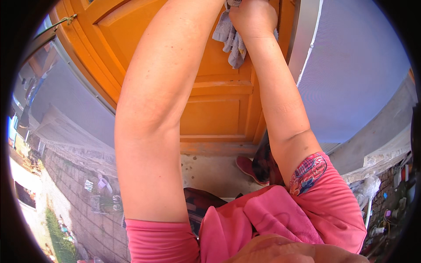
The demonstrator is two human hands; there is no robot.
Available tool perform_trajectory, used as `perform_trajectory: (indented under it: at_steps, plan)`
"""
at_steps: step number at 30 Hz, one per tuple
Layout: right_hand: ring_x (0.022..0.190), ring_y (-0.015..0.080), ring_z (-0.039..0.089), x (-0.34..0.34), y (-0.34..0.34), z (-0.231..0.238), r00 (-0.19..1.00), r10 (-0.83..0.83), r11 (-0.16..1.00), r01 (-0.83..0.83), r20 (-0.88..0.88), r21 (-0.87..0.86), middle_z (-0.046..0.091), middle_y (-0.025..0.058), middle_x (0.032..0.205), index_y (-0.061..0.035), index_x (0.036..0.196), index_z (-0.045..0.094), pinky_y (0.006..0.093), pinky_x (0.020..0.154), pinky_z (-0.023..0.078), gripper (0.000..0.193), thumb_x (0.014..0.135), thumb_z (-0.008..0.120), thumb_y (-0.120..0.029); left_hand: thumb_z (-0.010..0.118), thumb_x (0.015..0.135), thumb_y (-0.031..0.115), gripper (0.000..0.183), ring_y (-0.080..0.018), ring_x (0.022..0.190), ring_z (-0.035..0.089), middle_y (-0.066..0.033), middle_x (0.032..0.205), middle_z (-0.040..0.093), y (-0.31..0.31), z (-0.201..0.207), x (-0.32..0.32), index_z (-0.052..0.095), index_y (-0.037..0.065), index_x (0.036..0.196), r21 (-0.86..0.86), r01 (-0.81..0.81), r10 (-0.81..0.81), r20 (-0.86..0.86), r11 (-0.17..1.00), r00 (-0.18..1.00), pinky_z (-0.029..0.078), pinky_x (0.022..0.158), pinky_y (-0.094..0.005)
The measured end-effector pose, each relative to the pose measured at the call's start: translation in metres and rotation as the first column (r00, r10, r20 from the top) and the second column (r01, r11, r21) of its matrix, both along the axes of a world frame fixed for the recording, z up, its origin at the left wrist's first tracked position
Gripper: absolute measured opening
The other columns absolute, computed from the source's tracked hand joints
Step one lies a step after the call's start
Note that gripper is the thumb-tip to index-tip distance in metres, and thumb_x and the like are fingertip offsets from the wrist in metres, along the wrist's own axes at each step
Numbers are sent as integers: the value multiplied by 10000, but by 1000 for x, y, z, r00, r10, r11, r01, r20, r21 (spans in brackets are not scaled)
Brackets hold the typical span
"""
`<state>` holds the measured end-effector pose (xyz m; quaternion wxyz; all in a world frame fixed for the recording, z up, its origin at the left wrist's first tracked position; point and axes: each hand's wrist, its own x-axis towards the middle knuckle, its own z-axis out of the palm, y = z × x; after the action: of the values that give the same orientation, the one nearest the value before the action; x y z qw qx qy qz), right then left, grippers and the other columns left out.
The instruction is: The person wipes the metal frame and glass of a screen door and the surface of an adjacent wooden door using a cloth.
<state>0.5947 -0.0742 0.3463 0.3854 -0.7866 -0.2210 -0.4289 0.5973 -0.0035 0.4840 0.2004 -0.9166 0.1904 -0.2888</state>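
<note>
Both my arms reach up and away toward an orange panelled door (215, 116). At the top edge my right hand (254, 19) is closed, and a grey, wrinkled cloth (237, 50) hangs down from it in front of the door. The cloth looks damp and bunched, with several folds. My left forearm runs out of the picture just left of the cloth. That hand lies beyond the edge, so its fingers and whatever they touch are hidden.
A metal frame and a pale mesh screen (355, 65) stand right of the door. Another mesh screen (79, 127) is on the left, with paving behind it. Below the door lies a spotted concrete floor (210, 171), where my red shoe (251, 170) shows.
</note>
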Motion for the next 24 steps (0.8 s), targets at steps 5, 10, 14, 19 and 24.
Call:
perform_trajectory:
  at_steps: [5,10,14,19,24]
  plan:
    - [856,402,703,16,3,-76,994,-31,997,39,103,-74,680,189,1028,-43,1104,601,479,720,594,444,719,803,-133,354,1002,575,651,-401,1231,552,-180,1261,703,-7,-4,-18,752,92,1183,-102,-39,36,-39,994,999,372,1113,-438]
    - [873,402,702,9,-6,-144,995,2,981,-21,-98,-191,670,191,1069,-51,1130,593,480,732,594,463,731,806,-153,342,1016,555,637,-402,1244,543,-170,1275,699,1,-5,-4,747,95,1190,-73,16,-16,-4,997,1000,370,1116,-440]
    - [803,370,713,20,-4,-113,997,-11,989,23,83,-146,652,179,1011,-39,1053,564,462,660,597,458,697,832,-145,335,1025,539,617,-395,1224,561,-158,1258,709,1,-4,4,752,113,1183,6,24,-24,29,1000,999,372,1114,-441]
    - [837,412,698,22,11,-38,980,-39,998,48,193,-39,677,177,1047,-56,1122,592,512,702,586,461,733,804,-183,342,1010,562,629,-376,1192,592,-146,1252,715,8,3,0,754,124,1192,4,4,-4,-55,1000,998,368,1120,-439]
    - [793,369,703,22,13,-82,972,-19,990,50,233,-130,652,157,993,-73,1129,588,464,644,587,496,702,824,-162,355,986,587,666,-384,1221,575,-170,1271,701,-2,-2,-17,742,95,1214,-159,40,-55,-93,986,994,374,1115,-441]
